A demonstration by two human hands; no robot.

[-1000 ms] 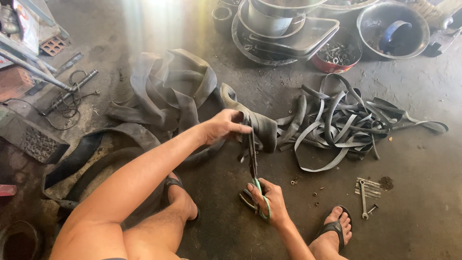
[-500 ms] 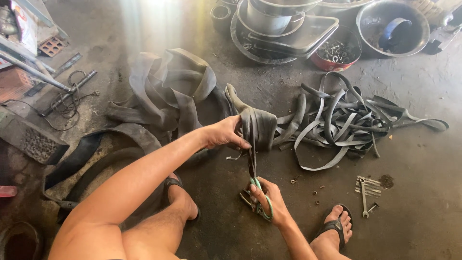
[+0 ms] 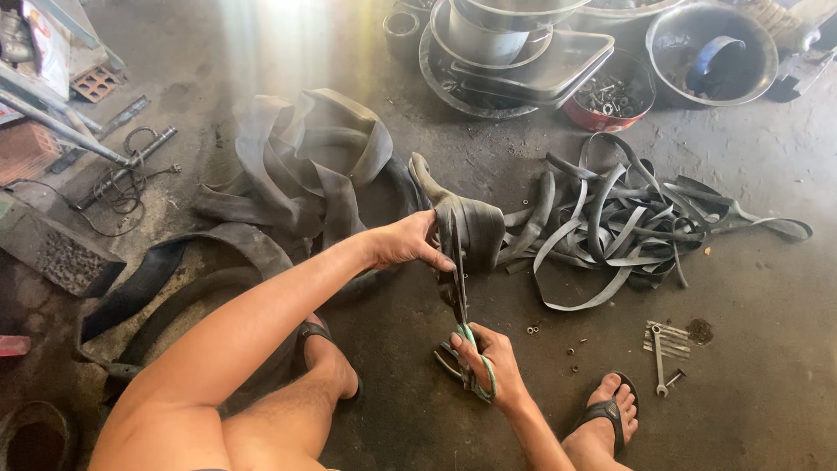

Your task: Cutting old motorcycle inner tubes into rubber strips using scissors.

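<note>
- Far left: a brick (image 3: 24, 150) and a metal rod with a coiled wire (image 3: 122, 170) lie on the concrete floor (image 3: 767, 288), well apart from the hands.
- Left of centre: a heap of wide rubber inner tube (image 3: 305, 166) is spread on the floor; darker tube loops (image 3: 174, 288) curl beside the person's left foot in a sandal (image 3: 327, 366).
- Centre: the left hand (image 3: 405, 242) is clenched on a folded rubber piece (image 3: 471, 227), pinching its near edge and holding it lifted; compared with a second ago the piece stands higher and more bunched, and the hand sits slightly further right.
- Centre, below: the right hand (image 3: 488, 366) grips the green handles of the scissors (image 3: 459, 323); the blades point up into the rubber piece, and appear further along it than before, which suggests the cut is advancing.
- Right of centre: a pile of narrow cut rubber strips (image 3: 628, 227) lies on the floor just beside the held piece.
- Lower right: small wrenches (image 3: 663, 349) and scattered nuts (image 3: 532, 330) rest near the right foot (image 3: 610, 419).
- Top: stacked metal basins (image 3: 514, 44) and a red bowl of hardware (image 3: 606, 100) stand well apart.
</note>
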